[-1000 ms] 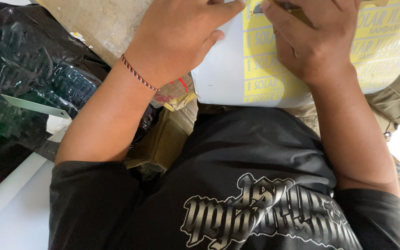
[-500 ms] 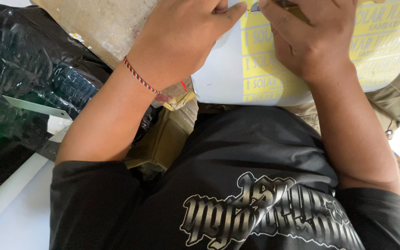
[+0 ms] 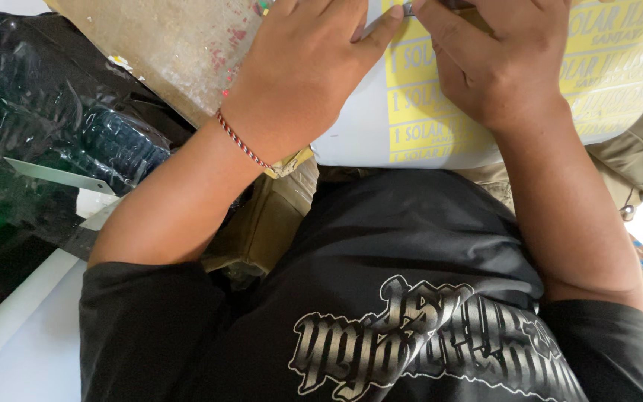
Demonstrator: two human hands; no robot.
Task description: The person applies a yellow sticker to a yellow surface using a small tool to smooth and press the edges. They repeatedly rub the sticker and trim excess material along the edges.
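Observation:
A white sticker sheet (image 3: 351,141) with rows of yellow lettering lies across my lap and a brown board. My left hand (image 3: 306,71), with a red braided cord at the wrist, presses flat on the sheet's left part. Its thumb reaches toward a small grey metal tool tip (image 3: 408,7). My right hand (image 3: 496,71) is closed around that tool at the top edge of view, over the yellow rows. The fingertips of both hands are cut off by the frame.
A crumpled black plastic bag (image 3: 53,134) with a metal ruler (image 3: 61,177) across it lies at the left. The stained brown board (image 3: 165,52) sits under the sheet. A tan taped box (image 3: 269,223) is by my left side, and a white surface (image 3: 16,350) at lower left.
My left thumb has slid up and to the right, closer to the tool tip. My right hand has stayed at the same spot on the sheet.

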